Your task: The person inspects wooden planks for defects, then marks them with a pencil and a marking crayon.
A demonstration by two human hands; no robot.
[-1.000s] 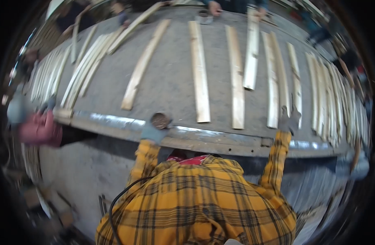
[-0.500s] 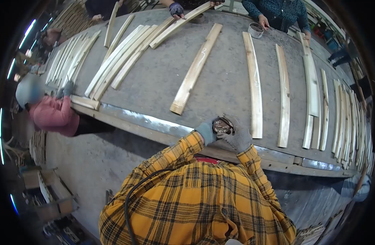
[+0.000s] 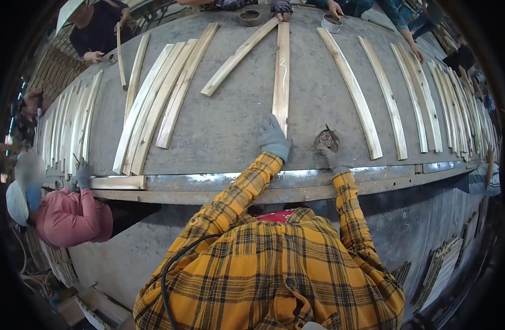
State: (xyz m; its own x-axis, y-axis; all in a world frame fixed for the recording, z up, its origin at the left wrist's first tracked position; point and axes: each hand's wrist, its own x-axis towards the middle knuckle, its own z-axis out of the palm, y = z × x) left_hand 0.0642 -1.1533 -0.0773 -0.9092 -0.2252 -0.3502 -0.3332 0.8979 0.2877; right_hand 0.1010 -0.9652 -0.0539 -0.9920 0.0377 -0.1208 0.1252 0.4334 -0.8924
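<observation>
My left hand (image 3: 274, 138), in a grey glove, lies over the near end of a wooden slat (image 3: 282, 77) with a white chalk mark, its fingers closed on the slat's left side. The slat stretches away from me across the table. My right hand (image 3: 337, 158), also gloved, holds a small round tin (image 3: 326, 141) just above or on the tabletop. Something dark brown is inside the tin, and a thin dark stick pokes up from it. The right fingers are partly hidden behind the tin.
The grey table (image 3: 236, 132) has a metal-edged front. More slats (image 3: 354, 96) lie to the right, and several (image 3: 153, 110) to the left. A co-worker in pink (image 3: 73, 217) works at the left; others stand across the table, near a white tin (image 3: 332, 23).
My hands, together around the tin before, are now apart. The left has let go of it and reached forward to the marked slat; the right keeps the tin. The view has turned.
</observation>
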